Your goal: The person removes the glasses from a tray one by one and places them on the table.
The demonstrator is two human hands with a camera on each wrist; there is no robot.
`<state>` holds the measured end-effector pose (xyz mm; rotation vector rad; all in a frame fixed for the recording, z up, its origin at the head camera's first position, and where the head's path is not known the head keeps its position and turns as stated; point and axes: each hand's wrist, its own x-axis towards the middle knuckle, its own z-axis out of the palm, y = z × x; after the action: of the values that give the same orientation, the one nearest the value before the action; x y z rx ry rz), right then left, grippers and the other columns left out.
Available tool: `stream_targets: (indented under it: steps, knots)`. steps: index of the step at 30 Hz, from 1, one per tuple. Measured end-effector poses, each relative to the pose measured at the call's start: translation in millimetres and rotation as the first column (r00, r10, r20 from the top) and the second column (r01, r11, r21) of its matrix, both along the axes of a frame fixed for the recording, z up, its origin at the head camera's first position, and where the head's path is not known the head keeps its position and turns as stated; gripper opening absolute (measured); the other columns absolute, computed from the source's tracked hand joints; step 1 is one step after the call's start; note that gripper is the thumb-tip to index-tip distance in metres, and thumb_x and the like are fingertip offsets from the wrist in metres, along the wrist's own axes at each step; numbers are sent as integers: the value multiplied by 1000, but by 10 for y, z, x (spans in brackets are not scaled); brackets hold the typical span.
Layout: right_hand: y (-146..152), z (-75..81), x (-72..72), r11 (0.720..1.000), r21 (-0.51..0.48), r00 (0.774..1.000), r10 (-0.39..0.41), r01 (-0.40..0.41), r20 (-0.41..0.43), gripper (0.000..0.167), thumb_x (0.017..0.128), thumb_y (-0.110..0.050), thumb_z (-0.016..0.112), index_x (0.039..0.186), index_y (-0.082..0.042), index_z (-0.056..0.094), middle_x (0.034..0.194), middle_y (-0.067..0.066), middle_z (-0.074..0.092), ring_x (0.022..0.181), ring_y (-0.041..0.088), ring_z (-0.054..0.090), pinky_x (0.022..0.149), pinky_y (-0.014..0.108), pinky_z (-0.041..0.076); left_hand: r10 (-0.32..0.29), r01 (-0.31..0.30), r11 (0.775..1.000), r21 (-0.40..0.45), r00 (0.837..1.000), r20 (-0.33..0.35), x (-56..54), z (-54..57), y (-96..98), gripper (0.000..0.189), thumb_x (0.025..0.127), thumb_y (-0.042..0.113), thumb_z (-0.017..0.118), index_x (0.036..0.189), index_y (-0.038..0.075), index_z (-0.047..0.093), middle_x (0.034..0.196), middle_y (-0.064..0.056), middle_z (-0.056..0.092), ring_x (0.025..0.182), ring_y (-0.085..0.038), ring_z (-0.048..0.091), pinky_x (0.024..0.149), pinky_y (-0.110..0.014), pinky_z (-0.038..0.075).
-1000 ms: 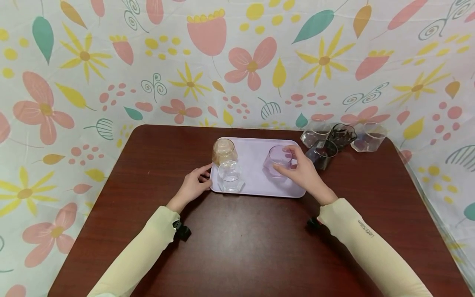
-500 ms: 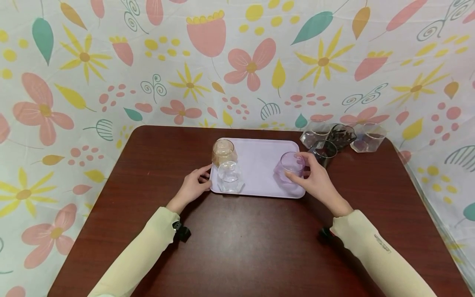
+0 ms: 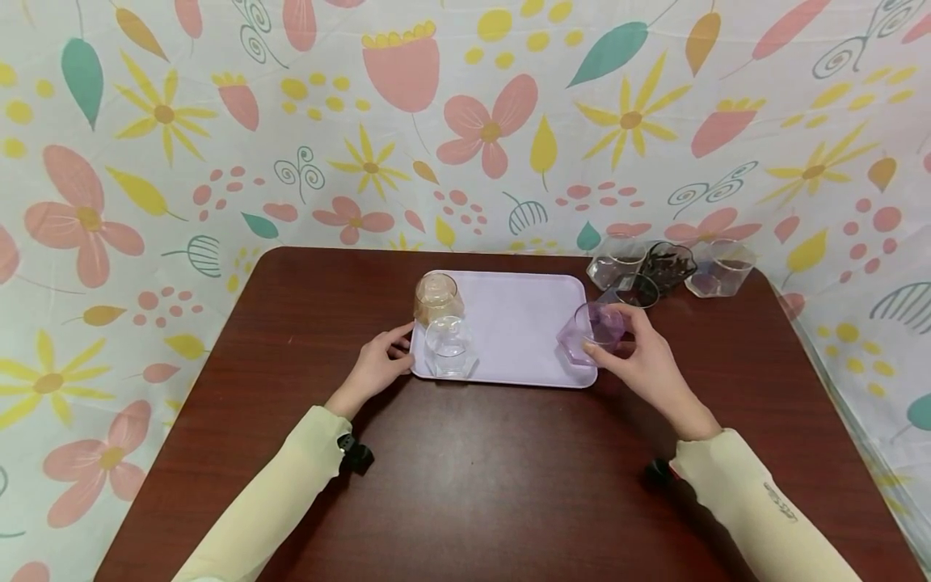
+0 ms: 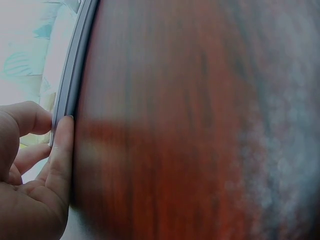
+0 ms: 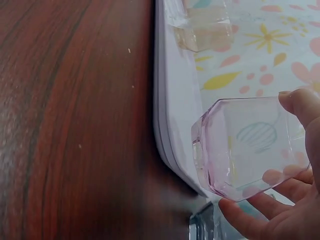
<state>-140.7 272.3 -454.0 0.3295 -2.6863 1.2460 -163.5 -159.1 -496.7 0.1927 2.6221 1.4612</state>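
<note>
A pale lilac tray (image 3: 509,327) lies flat on the table, its left edge pinched by my left hand (image 3: 377,360). In the left wrist view, thumb and fingers (image 4: 61,140) meet at the tray's rim. Over the tray's right end, my right hand (image 3: 643,362) grips a see-through purple glass (image 3: 582,339) round its side, its mouth leaning to the right. The right wrist view shows this glass (image 5: 245,145) tilted above the tray's corner. An amber glass (image 3: 438,303) and a clear glass (image 3: 451,354) stand at the tray's left end.
Just beyond the tray's right end stand a dark glass (image 3: 636,293), a clear glass (image 3: 611,267), a dark patterned glass (image 3: 671,263) and another clear glass (image 3: 720,273). A flowered cloth (image 3: 465,121) hangs behind the brown table (image 3: 465,477).
My right hand has carried the purple glass rightward across the tray to its right edge, and the glass now tilts more. My left hand and the tray have stayed put.
</note>
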Motion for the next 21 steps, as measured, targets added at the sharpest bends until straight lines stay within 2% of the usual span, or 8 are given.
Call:
stream_targets:
  steps: [6, 15, 18, 21]
  knots:
    - [125, 40, 85, 1000, 5, 999, -26, 26, 24, 71, 87, -21, 85, 144, -5, 45, 130, 23, 62, 110, 35, 63, 85, 0, 45, 4, -4, 1000, -4, 1000, 1, 1, -6, 3, 66, 84, -2, 63, 149, 4, 56, 111, -20, 68, 90, -26, 71, 68, -26, 63]
    - [334, 51, 182, 998, 29, 998, -64, 64, 7, 70, 88, -19, 84, 143, -4, 45, 132, 23, 60, 115, 35, 59, 85, -2, 42, 7, -7, 1000, -10, 1000, -3, -3, -13, 4, 65, 84, -3, 63, 149, 5, 57, 110, -19, 68, 89, -25, 70, 67, -25, 63]
    - [398, 56, 214, 996, 34, 996, -85, 84, 10, 70, 88, -21, 84, 144, -5, 45, 132, 23, 59, 113, 28, 59, 85, -2, 41, 7, -7, 1000, -8, 1000, -2, -1, -11, 8, 65, 84, -3, 63, 149, 5, 57, 110, -19, 68, 89, -25, 70, 67, -26, 63]
    - [460, 59, 239, 994, 21, 994, -106, 106, 8, 71, 87, -20, 85, 145, -5, 45, 133, 22, 59, 110, 7, 58, 85, -3, 42, 7, -7, 1000, -13, 1000, -3, 1, -7, 10, 65, 84, -2, 63, 149, 5, 57, 110, -19, 68, 89, -25, 70, 67, -25, 63]
